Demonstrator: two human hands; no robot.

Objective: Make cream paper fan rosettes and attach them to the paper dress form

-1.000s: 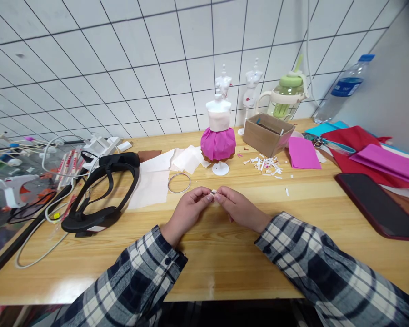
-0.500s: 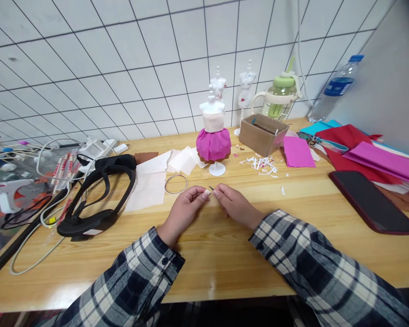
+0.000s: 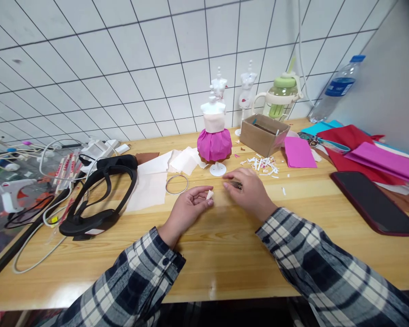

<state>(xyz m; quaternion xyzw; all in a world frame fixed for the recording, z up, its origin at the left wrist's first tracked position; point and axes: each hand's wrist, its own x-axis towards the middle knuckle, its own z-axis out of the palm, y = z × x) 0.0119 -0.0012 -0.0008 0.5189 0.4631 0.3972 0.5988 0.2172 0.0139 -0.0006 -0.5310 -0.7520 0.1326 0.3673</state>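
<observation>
My left hand (image 3: 187,210) rests on the wooden table (image 3: 225,254) and pinches a small white paper piece (image 3: 209,195) between thumb and fingers. My right hand (image 3: 250,190) lies a little to the right, fingers curled over a small dark metal tool (image 3: 236,184) near the table surface. Just behind both hands stands a small white mannequin with a magenta paper skirt (image 3: 214,143) on a round base. A thin metal ring (image 3: 177,184) lies on the table beside white paper sheets (image 3: 153,179), left of the mannequin.
A black headset (image 3: 100,193) with cables lies at the left, a glue gun (image 3: 7,193) beyond it. A cardboard box (image 3: 264,132), paper scraps (image 3: 264,164), pink and red sheets (image 3: 361,147), a dark phone (image 3: 375,202), a green cup (image 3: 281,96) and a water bottle (image 3: 334,88) fill the right.
My hands were together at one small piece; now they have parted. The right hand moved right and forward toward the mannequin base with the dark tool. The left keeps the white piece.
</observation>
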